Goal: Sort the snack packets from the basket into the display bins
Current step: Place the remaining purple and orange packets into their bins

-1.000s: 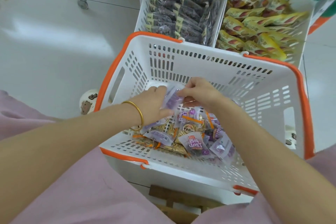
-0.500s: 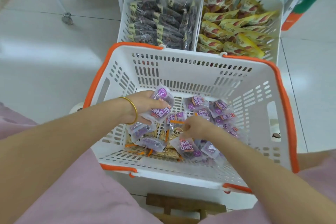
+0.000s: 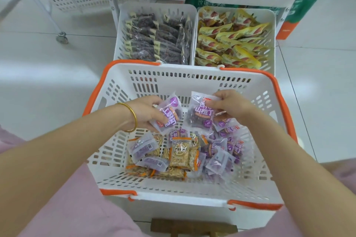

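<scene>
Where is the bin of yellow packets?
Head view, upper right: the bin of yellow packets stands just behind the orange-rimmed basket, right of the dark-packet bin.

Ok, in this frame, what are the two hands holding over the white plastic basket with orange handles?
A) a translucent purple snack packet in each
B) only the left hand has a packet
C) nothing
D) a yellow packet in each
A: the left hand grips a translucent purple snack packet and the right hand pinches a second purple packet, both above the pile in the white plastic basket with orange handles.
</scene>
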A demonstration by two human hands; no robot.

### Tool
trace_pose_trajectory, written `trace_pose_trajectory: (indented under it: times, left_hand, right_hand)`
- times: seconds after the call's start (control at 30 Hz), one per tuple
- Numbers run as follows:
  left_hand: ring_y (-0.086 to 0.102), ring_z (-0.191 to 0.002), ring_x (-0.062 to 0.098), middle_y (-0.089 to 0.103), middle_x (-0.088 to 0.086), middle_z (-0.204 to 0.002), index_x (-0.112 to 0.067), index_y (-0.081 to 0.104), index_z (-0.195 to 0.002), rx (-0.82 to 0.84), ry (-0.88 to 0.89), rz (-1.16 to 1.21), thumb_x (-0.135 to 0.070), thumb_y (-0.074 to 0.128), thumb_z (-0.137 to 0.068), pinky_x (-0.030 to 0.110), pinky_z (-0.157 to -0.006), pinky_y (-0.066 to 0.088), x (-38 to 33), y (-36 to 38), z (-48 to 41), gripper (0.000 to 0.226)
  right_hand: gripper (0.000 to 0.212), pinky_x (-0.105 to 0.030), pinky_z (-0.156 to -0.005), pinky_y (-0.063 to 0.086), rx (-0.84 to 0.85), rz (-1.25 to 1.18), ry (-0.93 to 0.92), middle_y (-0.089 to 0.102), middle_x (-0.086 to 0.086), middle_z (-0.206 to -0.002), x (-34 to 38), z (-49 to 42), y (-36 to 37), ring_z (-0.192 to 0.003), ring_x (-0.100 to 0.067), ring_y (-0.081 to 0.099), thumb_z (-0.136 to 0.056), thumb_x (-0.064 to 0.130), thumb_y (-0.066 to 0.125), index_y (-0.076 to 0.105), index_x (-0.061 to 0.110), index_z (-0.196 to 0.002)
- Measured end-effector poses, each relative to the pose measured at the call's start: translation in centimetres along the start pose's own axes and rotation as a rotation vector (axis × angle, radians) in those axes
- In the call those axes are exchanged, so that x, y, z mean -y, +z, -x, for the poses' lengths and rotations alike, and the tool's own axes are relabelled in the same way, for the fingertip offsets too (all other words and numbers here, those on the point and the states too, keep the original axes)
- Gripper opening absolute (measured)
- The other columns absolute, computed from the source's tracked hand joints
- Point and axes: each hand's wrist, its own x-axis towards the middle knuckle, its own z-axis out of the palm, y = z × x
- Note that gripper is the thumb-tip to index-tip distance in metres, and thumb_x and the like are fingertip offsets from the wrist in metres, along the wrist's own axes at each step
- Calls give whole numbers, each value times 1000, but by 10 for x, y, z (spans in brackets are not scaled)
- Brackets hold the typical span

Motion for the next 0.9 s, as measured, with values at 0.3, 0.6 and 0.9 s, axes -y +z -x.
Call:
trace_pose_trajectory:
  times: [0.3,0.6,0.9]
  left_hand:
    - [64,-83,25,67,9,-91,-8,57,-92,-283,167,-393,-16,74,-76,44,-82,54,-5,-6,1,24]
    - [64,-82,20,65,13,-96,-13,60,-93,-188,201,-159,-16,59,-91,35,-74,58,-20,-11,10,4]
    - [61,-71,18,58,4,-79,-16,54,-81,-271,396,-139,-16,68,-84,39,-66,58,-37,7,13,13]
  right_hand:
    - [33,-18,-47,44,-5,-50,-71,56,0,-55,15,9,1,-49,-9,51,-82,25,71,49,15,-60]
    - [24,-36,-65,51,-216,-64,-122,66,-11,-73,22,5,7,-65,-20,60,-89,28,64,57,11,-74]
    - [33,-43,-79,50,117,-296,-91,67,-13,-85,36,13,37,-78,-28,61,-101,32,41,62,6,-102]
